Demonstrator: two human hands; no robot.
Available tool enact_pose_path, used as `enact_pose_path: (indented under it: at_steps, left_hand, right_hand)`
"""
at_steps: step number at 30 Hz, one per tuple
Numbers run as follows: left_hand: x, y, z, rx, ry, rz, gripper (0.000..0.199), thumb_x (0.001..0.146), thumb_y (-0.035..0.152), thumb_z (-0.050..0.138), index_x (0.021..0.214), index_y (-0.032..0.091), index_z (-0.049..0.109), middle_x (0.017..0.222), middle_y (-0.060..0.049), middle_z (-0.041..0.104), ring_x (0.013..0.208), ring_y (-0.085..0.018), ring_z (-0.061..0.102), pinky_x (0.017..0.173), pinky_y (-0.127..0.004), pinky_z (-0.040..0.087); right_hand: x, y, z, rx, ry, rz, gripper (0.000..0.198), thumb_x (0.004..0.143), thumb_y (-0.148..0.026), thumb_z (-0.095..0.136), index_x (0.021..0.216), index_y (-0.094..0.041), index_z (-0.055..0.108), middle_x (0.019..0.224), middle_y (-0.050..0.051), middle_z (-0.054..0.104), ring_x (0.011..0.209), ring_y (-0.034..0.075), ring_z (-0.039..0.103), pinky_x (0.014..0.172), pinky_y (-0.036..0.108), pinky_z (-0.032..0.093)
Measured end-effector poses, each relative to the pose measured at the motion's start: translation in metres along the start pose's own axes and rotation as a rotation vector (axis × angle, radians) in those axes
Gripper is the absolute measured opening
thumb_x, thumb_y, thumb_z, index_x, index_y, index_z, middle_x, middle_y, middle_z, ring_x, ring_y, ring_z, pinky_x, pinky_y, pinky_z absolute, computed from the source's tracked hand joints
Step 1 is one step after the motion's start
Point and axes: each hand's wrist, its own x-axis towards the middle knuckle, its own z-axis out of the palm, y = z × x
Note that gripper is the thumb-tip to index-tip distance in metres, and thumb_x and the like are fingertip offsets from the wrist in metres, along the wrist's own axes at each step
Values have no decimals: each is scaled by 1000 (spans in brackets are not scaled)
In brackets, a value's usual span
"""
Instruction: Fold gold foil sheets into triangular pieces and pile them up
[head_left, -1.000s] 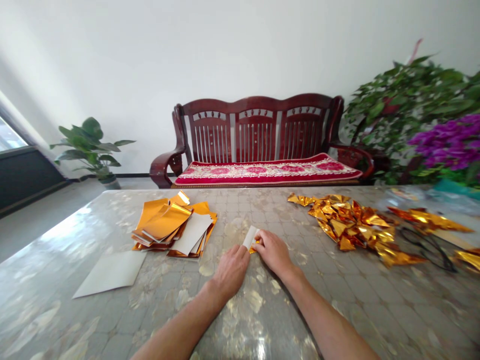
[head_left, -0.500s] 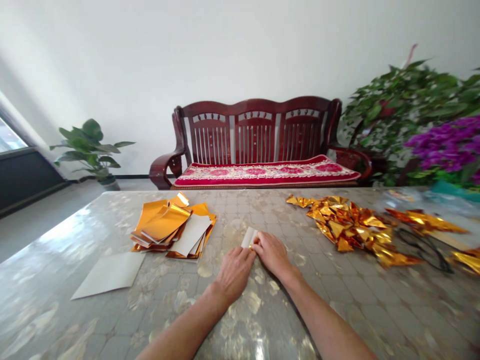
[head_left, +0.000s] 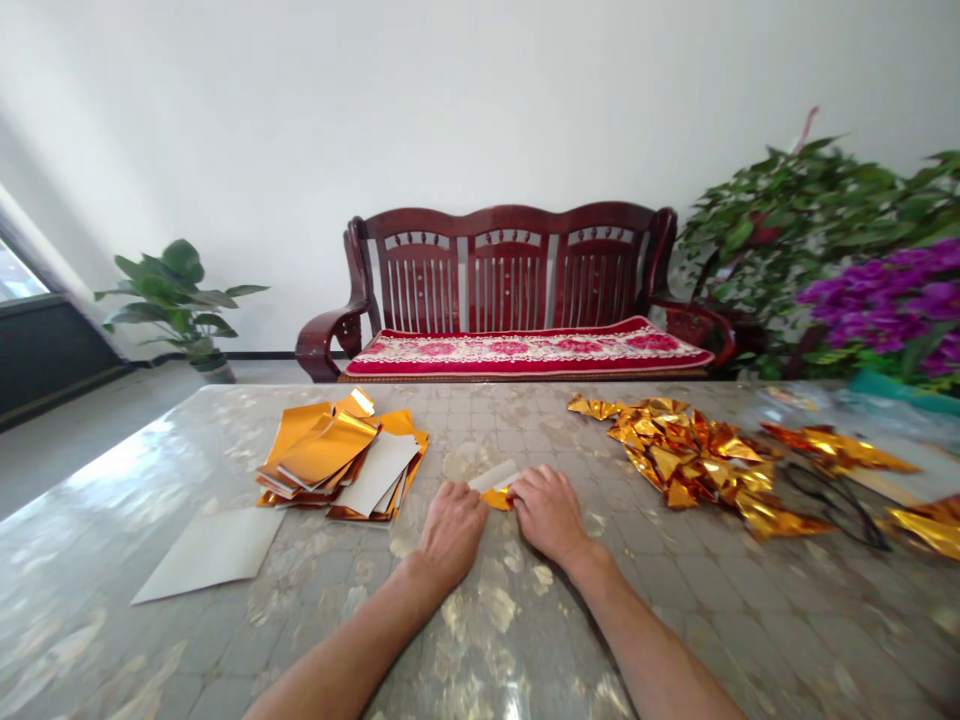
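Between my hands, at the middle of the table, lies a small sheet of gold foil paper (head_left: 497, 498), partly folded, its pale back showing along the far side. My left hand (head_left: 454, 525) has its fingers closed on the paper's left end. At the right end, the curled fingers of my right hand (head_left: 550, 510) grip it. My fingertips hide both ends of the sheet. To the left lies a loose stack of gold foil sheets (head_left: 322, 445), some with the pale side up. Over to the right is a heap of folded gold foil pieces (head_left: 675, 450).
A single pale sheet (head_left: 210, 555) lies at the table's left. Dark-framed glasses (head_left: 844, 500) rest beside the gold heap, with clear plastic wrapping (head_left: 810, 400) behind. A wooden bench (head_left: 510, 280) stands beyond the table (head_left: 300, 640), with plants on both sides.
My hands have moved apart along the paper, the left one leftward. More gold now shows between them, and the pale strip has turned to lie more crosswise.
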Motion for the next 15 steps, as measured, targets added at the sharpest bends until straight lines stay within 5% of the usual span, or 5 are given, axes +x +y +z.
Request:
enact_pose_path:
  at_steps: [6, 15]
  left_hand:
    - [-2, -9, 4, 28, -14, -76, 14, 92, 14, 49, 96, 16, 61, 94, -9, 64, 92, -24, 56, 81, -38, 40]
    - [-13, -13, 2, -89, -20, 13, 15, 97, 25, 44, 103, 22, 58, 105, -6, 56, 99, -21, 51, 90, -35, 44]
  right_hand:
    - [-8, -17, -1, 43, -29, -101, 14, 93, -29, 56, 88, -24, 68, 95, 4, 66, 97, 21, 50, 83, 34, 32]
    - [-2, 3, 7, 96, 26, 71, 18, 94, -29, 54, 94, -28, 72, 102, 3, 67, 101, 21, 53, 86, 32, 35]
